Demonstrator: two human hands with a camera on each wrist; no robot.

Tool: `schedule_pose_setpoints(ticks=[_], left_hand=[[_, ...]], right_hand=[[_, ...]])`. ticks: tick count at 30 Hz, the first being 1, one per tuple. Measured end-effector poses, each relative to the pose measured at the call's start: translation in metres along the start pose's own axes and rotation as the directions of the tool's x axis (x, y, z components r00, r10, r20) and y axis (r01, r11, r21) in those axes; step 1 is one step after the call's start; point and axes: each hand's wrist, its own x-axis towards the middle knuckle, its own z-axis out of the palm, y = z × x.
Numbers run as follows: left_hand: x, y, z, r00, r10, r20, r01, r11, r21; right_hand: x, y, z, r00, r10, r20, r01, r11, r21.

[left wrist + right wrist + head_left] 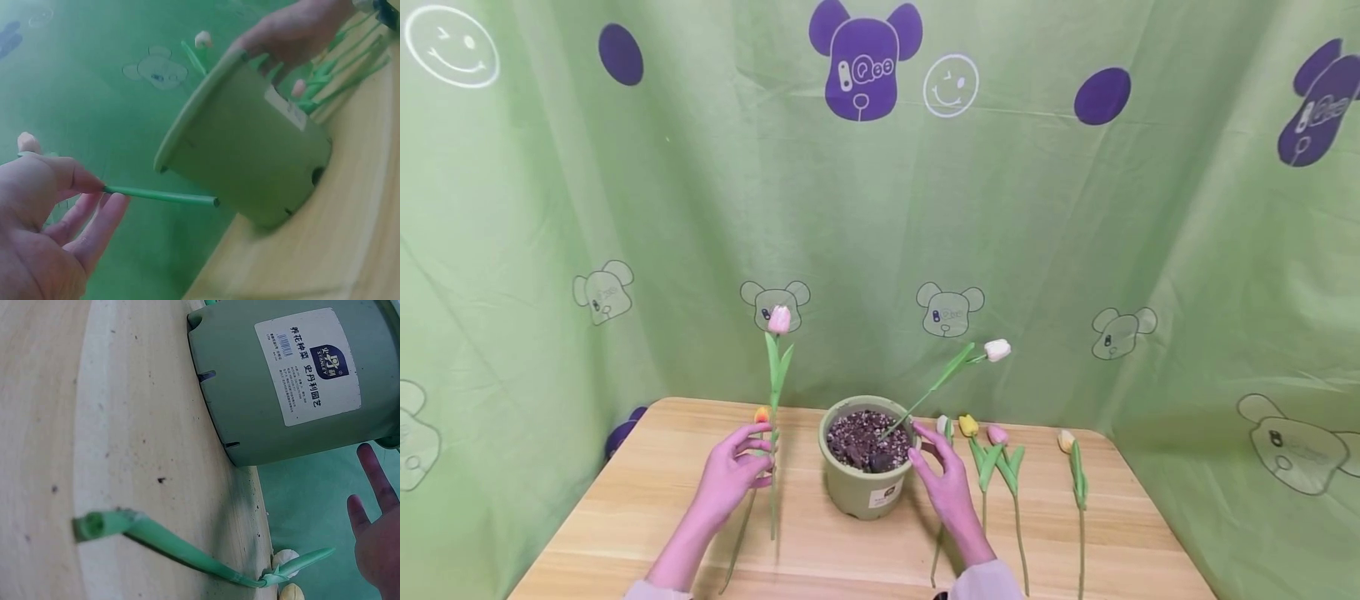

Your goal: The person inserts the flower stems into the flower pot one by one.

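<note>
My left hand [733, 471] pinches the green stem of a pink tulip [779, 321], held upright left of the flower pot. The stem's cut lower end [215, 202] sticks out past the fingertips towards the pot in the left wrist view. A green pot [842, 487] of dark, speckled soil [857, 433] stands mid-table. Planted in it, a pale pink-white tulip [997, 350] leans far to the right. At the pot's right rim, my right hand [947, 487] rests its thumb and fingertips, the fingers spread and fairly straight.
An orange tulip [762, 414] lies behind the left hand. On the right of the wooden table [820, 558] lie several tulips, among them a yellow one [967, 426], a pink one [997, 434] and a cream one [1066, 441]. A green patterned curtain [865, 208] encloses the table.
</note>
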Motion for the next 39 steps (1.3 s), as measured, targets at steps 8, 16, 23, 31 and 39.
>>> schedule_pose_setpoints(ticks=[8, 16, 23, 31, 39], left_hand=[[0.013, 0.017, 0.022, 0.998, 0.068, -0.003, -0.068, 0.998, -0.018], [0.029, 0.036, 0.043, 0.988, 0.151, 0.014, -0.151, 0.989, 0.006], [0.049, 0.048, 0.062, 0.977, 0.211, 0.032, -0.211, 0.977, 0.001], [0.068, 0.053, 0.086, 0.964, 0.260, 0.049, -0.261, 0.965, 0.006], [0.085, 0.049, 0.103, 0.951, 0.307, 0.031, -0.308, 0.951, 0.038]], right_hand=[[0.004, 0.035, 0.001, 1.000, 0.013, -0.022, -0.013, 1.000, -0.006], [0.004, 0.037, 0.001, 1.000, -0.004, -0.010, 0.004, 1.000, -0.011], [0.001, 0.011, -0.001, 1.000, -0.014, 0.018, 0.014, 1.000, -0.009], [0.003, 0.030, 0.001, 1.000, 0.012, -0.018, -0.012, 1.000, 0.001], [0.003, 0.023, 0.001, 1.000, 0.020, -0.015, -0.020, 1.000, 0.007]])
